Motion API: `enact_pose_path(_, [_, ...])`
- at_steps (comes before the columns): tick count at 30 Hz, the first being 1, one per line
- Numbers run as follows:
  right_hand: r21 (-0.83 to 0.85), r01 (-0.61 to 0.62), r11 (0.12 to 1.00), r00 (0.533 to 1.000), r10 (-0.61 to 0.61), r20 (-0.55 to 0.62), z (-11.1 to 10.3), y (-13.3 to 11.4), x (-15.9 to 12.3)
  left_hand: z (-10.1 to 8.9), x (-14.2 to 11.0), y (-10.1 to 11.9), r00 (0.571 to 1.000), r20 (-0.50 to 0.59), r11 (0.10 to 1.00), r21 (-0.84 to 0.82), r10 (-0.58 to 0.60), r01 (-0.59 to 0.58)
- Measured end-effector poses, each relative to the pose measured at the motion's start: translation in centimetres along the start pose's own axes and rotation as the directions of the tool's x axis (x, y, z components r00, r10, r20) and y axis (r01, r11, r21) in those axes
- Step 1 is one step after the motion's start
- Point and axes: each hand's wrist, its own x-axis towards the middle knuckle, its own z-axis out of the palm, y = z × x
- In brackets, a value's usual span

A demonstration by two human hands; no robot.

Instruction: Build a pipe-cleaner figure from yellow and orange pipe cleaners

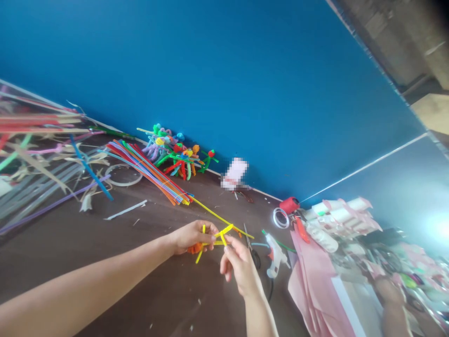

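My left hand point(191, 236) is closed round a small yellow pipe-cleaner figure point(213, 239) with an orange fuzzy part under the fingers. My right hand point(238, 264) pinches the figure's other end between thumb and fingers. Both hands hover just above a dark brown table point(105, 252). A long yellow pipe cleaner point(217, 216) lies on the table right behind the hands.
A bundle of coloured pipe cleaners point(147, 171) lies behind, with finished pipe-cleaner figures point(175, 150) against the blue wall. Scissors point(250, 248), a white glue gun point(275, 255), tape rolls point(280, 217), pink paper and rolls point(333, 224) sit to the right. Loose strips fill the left.
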Motion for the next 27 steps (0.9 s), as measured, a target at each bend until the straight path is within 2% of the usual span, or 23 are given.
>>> enact_pose_path(2, [0.044,-0.01,0.999,1.0,0.011,-0.014,0.4,0.3,0.0,0.1,0.0,0.0,1.0,-0.023,1.0,-0.003,-0.008,0.008])
enact_pose_path(4, [0.017,-0.027,0.999,0.999,0.027,-0.028,0.5,0.5,-0.2,0.2,0.1,0.1,0.999,-0.031,1.0,0.003,-0.024,0.024])
enact_pose_path(6, [-0.089,-0.017,0.996,0.999,0.012,-0.047,0.2,0.4,-0.5,0.2,0.1,0.1,0.999,-0.02,0.999,-0.009,-0.047,0.047])
enact_pose_path(8, [-0.235,0.034,0.971,0.996,-0.052,-0.068,-0.4,0.0,-0.9,0.0,0.1,0.1,0.998,0.017,0.997,-0.03,-0.065,0.066])
enact_pose_path(10, [-0.359,0.084,0.93,0.989,-0.122,-0.084,-1.1,-0.8,-1.3,-0.2,0.0,0.0,0.995,0.07,0.997,-0.039,-0.069,0.071])
enact_pose_path(13, [-0.48,0.086,0.873,0.987,-0.139,-0.075,-2.2,-1.9,-1.5,-0.7,-0.2,0.1,0.985,0.162,0.998,-0.003,-0.064,0.065])
enact_pose_path(17, [-0.531,0.054,0.846,0.998,-0.06,0.006,-3.2,-2.8,-0.6,-1.0,-0.4,0.5,0.955,0.289,0.986,0.162,-0.072,0.026])
enact_pose_path(20, [-0.53,0.074,0.845,0.989,0.006,0.148,-3.5,-3.3,0.7,-1.0,-0.6,0.8,0.94,0.327,0.965,0.263,-0.093,0.005])
enact_pose_path(27, [-0.578,0.126,0.807,0.962,0.043,0.269,-3.7,-4.7,3.2,-0.5,-0.7,0.7,0.929,0.347,0.961,0.275,-0.131,0.032])
